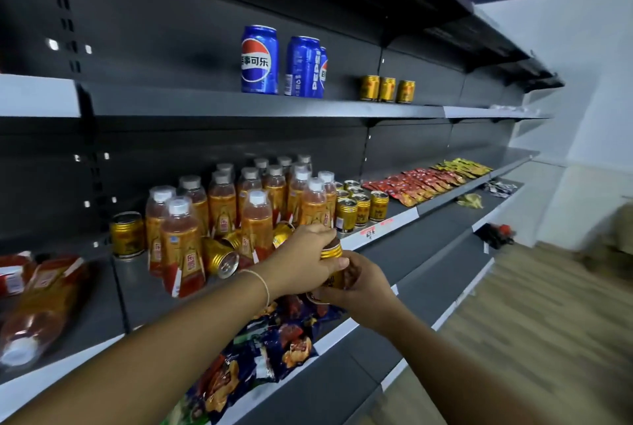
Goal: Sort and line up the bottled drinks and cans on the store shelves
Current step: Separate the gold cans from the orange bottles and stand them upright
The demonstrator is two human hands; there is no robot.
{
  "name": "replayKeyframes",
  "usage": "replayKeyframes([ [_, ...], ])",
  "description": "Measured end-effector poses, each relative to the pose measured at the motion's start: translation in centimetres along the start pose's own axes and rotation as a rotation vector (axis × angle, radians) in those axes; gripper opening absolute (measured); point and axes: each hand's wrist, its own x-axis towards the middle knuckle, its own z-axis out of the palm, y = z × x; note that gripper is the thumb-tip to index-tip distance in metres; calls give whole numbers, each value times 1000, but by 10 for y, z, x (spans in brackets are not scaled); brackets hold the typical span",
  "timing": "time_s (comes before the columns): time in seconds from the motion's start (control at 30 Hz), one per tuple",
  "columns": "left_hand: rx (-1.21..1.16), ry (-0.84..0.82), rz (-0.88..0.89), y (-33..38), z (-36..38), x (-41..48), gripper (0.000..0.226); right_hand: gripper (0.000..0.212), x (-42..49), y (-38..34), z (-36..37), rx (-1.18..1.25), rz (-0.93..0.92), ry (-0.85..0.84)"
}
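Note:
My left hand (301, 260) and my right hand (363, 284) both grip one small gold can (331, 253) in front of the middle shelf (383, 224). Behind them stand several orange drink bottles (222, 205) with white caps. Two gold cans (219, 256) lie tipped over among the bottles, and one gold can (127, 234) stands alone at the left. Several gold cans (359, 205) stand in a group right of the bottles. On the upper shelf (239, 104) stand three blue Pepsi cans (259, 59) and three gold cans (387, 89).
A large bottle (37, 308) lies on its side at the far left. Snack bags (267, 356) fill the lower shelf under my arms. Red and yellow sachets (428, 181) lie in rows at the right. Wooden floor (531, 339) runs along the right.

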Motion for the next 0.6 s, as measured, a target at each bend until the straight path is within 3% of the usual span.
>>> replayKeyframes([
  [0.17, -69, 43, 19, -9, 14, 55, 64, 51, 44, 16, -21, 15, 6, 85],
  [0.47, -79, 30, 53, -35, 28, 136, 45, 88, 126, 52, -38, -118, 45, 142],
  [0.6, -58, 65, 104, -41, 34, 159, 44, 84, 152, 62, -45, -125, 14, 192],
])
